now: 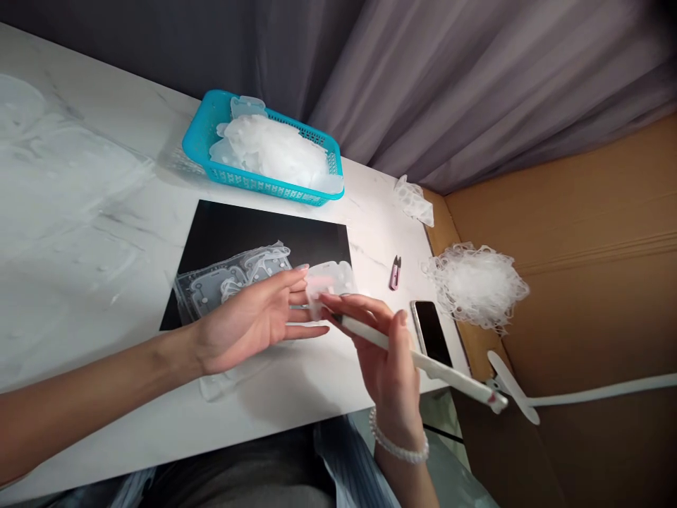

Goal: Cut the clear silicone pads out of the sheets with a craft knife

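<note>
My left hand (254,321) pinches a thin translucent plastic piece (331,277) between thumb and fingers, over the near right part of a black mat (317,236). My right hand (383,342) holds a long white pen-shaped tool (449,374), its dark tip pointing left, close to the piece. The right fingertips overlap the piece's lower edge; whether they grip it too cannot be made out. Behind my left hand, a clear sheet of moulded shapes (211,286) lies on the mat, partly hidden by that hand.
A blue basket (264,187) heaped with translucent pieces stands at the back. On the right lie small pink-handled snips (395,274), a phone (432,331), a crumpled translucent sheet (413,201) and a pile of looped plastic scraps (479,286). More translucent sheets (58,162) cover the table's left.
</note>
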### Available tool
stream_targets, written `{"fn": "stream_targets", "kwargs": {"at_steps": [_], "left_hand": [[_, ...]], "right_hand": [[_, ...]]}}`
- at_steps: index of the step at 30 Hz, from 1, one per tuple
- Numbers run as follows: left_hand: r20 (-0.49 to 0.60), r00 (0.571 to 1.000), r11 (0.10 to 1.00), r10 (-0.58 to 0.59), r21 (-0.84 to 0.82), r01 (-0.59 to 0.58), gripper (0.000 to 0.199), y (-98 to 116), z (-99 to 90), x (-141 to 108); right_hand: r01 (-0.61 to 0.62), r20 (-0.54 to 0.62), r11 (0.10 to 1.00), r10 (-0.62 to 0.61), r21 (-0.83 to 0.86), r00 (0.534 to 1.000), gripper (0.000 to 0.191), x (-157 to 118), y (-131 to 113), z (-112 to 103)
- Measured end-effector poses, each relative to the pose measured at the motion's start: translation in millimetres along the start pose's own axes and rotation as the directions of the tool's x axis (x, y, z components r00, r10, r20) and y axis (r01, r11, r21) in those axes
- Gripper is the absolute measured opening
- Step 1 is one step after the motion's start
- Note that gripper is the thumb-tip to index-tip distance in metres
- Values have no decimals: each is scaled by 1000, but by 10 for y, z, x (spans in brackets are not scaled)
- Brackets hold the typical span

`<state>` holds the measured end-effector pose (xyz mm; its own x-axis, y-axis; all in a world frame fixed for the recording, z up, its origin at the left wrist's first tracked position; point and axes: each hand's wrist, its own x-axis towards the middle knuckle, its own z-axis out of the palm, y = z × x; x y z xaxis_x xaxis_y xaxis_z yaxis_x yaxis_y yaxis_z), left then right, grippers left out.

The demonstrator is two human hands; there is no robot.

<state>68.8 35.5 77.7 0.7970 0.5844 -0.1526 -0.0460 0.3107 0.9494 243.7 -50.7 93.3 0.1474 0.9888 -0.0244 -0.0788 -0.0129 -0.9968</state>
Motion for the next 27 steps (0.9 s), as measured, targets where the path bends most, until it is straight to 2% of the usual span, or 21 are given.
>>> {"fn": "stream_targets", "kwargs": {"at_steps": [2,5,8,11,15,27], "left_hand": [[-12,1000,983,-24,-181,21,46,-30,6,-7],[5,999,876,-54,-479,50,36,-63,-1,-25],[17,994,795,-108,-599,97,37,-31,4,-42],[10,985,726,-174,-674,135,36,23,21,-54],[48,983,674,-175,-722,155,30,33,27,-65],[82,978,656,-191,-730,189,31,23,-10,-48]], "right_hand": [[-24,32,999,23,48,999,63,-7,-33,-15],[2,-81,988,11,155,997,66,16,-109,-145],[-12,-187,967,61,253,981,63,42,-169,-294],[-76,-192,936,150,344,970,59,48,-194,-367],[-152,-131,896,225,418,965,54,42,-203,-377],[-276,7,840,309,468,951,53,78,-224,-387]]}}
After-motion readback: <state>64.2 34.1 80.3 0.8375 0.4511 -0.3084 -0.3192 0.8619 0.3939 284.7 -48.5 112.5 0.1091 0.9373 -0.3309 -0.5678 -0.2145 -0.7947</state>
